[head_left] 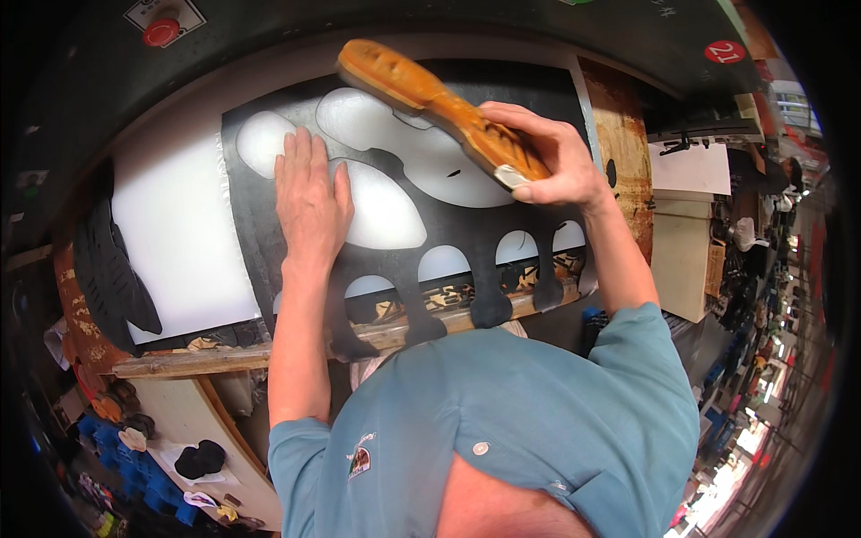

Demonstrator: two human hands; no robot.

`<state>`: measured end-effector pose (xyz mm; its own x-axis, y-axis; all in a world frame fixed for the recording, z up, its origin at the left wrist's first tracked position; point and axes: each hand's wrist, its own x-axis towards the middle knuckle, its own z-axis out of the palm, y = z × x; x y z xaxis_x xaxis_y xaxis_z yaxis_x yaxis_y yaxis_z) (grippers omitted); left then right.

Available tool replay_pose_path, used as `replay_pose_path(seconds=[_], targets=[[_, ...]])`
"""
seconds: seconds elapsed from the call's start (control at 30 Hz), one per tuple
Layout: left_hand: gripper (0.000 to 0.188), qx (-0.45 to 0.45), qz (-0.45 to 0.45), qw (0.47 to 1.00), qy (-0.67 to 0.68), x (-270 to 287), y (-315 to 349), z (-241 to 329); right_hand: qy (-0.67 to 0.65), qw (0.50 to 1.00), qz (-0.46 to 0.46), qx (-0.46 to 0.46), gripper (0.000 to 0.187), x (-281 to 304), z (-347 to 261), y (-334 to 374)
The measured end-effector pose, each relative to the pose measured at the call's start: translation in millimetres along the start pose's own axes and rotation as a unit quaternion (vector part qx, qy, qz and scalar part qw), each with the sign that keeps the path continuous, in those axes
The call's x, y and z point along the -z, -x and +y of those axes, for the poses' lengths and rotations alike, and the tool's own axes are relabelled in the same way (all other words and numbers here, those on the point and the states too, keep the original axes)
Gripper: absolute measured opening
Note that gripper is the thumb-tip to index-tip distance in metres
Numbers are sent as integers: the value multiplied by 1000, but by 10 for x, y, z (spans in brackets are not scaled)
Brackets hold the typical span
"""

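Note:
An orange, sole-shaped cutting die (429, 100) is gripped at its near right end by my right hand (563, 160), thumb below and fingers over the top. It is tilted, its far end pointing up and left above a black sheet (256, 211). Several sole-shaped holes run through this sheet and show the white board beneath. My left hand (314, 193) lies flat on the sheet's left part, fingers stretched out, beside one of the holes. Along the near edge the sheet is cut into rounded strips that hang over the wooden rail.
To the left, the white board (184, 242) lies bare next to a stack of black cut pieces (112, 260). A dark machine beam (430, 27) with a red button (161, 32) spans the far side. A wooden rail (193, 360) edges the near side; blue crates (134, 466) stand lower left.

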<state>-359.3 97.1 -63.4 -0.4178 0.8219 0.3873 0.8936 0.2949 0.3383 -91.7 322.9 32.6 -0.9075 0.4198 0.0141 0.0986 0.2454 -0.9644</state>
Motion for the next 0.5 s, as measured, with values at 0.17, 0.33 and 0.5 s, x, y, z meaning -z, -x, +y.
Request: replay_pose_path(seconds=[0.17, 0.33, 0.5], targets=[[84, 17, -64, 992, 111, 202, 80, 467, -228, 968, 97, -36, 92, -444, -228, 466], [118, -9, -188, 832, 522, 388, 603, 1400, -356, 912, 188, -82, 85, -1134, -206, 576], [126, -44, -236, 825, 511, 319, 830, 1143, -354, 910, 183, -111, 85, -1319, -172, 569]])
